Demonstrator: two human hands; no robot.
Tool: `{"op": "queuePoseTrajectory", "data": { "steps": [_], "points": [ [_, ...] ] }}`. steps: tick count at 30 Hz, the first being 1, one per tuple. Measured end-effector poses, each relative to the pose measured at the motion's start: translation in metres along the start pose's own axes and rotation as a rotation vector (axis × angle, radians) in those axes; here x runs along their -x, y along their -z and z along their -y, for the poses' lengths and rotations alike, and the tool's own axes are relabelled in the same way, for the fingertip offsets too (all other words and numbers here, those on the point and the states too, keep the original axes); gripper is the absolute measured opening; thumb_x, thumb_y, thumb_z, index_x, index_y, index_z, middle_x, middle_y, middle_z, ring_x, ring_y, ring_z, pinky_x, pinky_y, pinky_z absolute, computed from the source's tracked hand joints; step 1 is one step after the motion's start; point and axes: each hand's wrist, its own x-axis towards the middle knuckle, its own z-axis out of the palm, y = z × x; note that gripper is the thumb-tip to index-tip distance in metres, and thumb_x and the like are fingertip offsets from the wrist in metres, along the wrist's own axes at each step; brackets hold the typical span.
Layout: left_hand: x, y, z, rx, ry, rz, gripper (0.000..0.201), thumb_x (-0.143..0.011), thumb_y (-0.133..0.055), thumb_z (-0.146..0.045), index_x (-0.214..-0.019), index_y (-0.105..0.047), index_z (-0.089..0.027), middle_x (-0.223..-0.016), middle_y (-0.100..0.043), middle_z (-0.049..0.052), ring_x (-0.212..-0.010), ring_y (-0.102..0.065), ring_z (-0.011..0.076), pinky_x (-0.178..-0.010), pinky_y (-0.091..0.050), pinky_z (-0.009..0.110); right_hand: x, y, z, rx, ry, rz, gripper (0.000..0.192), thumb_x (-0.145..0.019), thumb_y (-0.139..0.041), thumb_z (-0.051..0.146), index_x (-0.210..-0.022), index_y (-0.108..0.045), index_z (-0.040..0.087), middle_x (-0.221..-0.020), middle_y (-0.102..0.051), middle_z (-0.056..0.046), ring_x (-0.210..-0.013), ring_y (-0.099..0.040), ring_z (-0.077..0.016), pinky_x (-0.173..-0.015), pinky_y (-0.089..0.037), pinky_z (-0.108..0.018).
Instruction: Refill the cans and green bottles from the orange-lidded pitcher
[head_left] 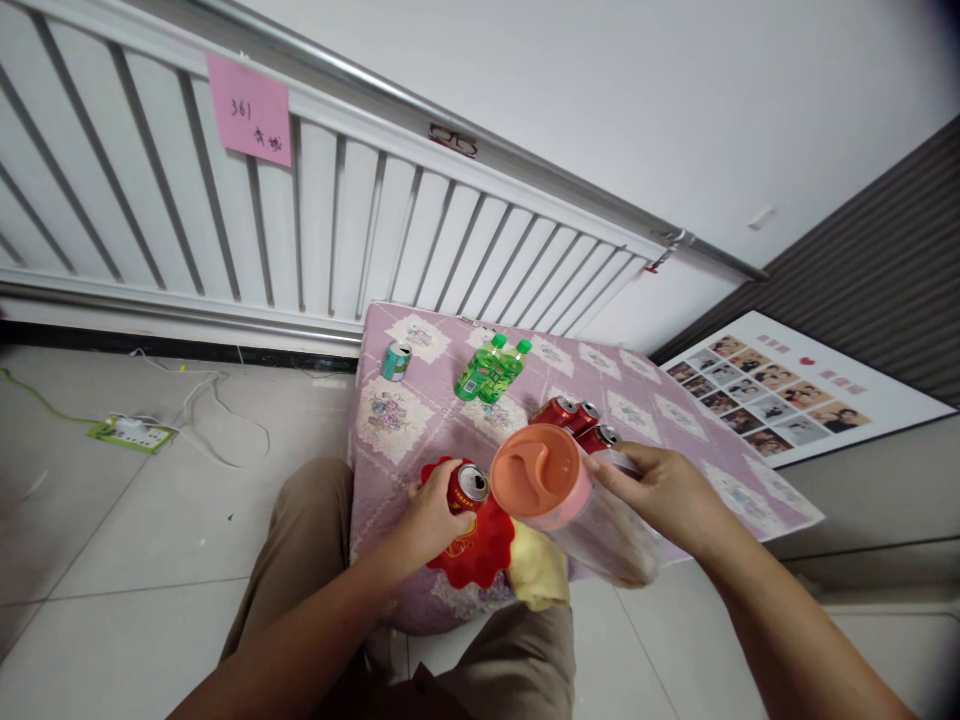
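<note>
Now the left hand [431, 515] wraps a light, dentable red can [466, 488], while right hand [660, 490] fingers pinch a probably slippery, orange-lidded clear jug [559, 495].

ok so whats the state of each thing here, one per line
left hand: closed around red can
red can: upright, unopened, held on the red mat
right hand: gripping clear jug
clear jug: tilted toward camera, orange lid on
green bottles: lying down, capped
teal can: tipped on its side
three red cans: lying flat on the table
</note>
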Motion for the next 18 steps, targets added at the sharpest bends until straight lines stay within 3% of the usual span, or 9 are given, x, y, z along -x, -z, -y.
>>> {"op": "queuePoseTrajectory", "data": {
  "steps": [18],
  "points": [
    [0.0020,0.0030,-0.0061,-0.035,-0.006,0.005,0.069,-0.068,-0.072,-0.012,-0.132,-0.051,-0.027,-0.136,-0.065,0.007,-0.130,-0.058,0.0269,-0.114,-0.039,0.045,-0.0006,0.0021,0.0001,0.036,0.014,-0.004,0.046,-0.079,-0.053,0.061,-0.060,-0.059,0.020,-0.056,-0.054,0.001,-0.054,-0.049,-0.0141,-0.048,-0.036,-0.025]
  ]
}}
